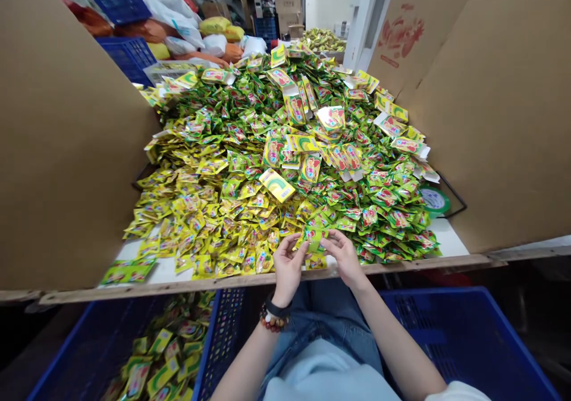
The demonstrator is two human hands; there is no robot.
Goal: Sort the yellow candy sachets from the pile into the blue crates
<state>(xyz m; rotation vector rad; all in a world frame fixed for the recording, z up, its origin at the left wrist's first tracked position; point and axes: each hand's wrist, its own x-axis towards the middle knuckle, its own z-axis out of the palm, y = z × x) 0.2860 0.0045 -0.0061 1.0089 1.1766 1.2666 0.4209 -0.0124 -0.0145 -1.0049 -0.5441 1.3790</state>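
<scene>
Between my two hands a small green candy packet (314, 238) is stretched flat at the table's front edge. My left hand (288, 265) pinches its left end, with thumb and fingers closed. At the other end, my right hand (345, 259) grips it in the same way. Beyond my fingers rises a large heap of packets, with yellow packets (191, 210) on the left and green packets (383, 210) on the right. Small printed boxes (277, 185) lie on top of the heap, some with flaps up.
Cardboard walls (66, 151) flank the table on both sides. A roll of green tape (433, 200) lies at the right. Below the edge, a blue crate (207, 353) at the left holds filled boxes (163, 377); another blue crate (473, 341) stands at the right. Sacks (173, 14) are piled behind.
</scene>
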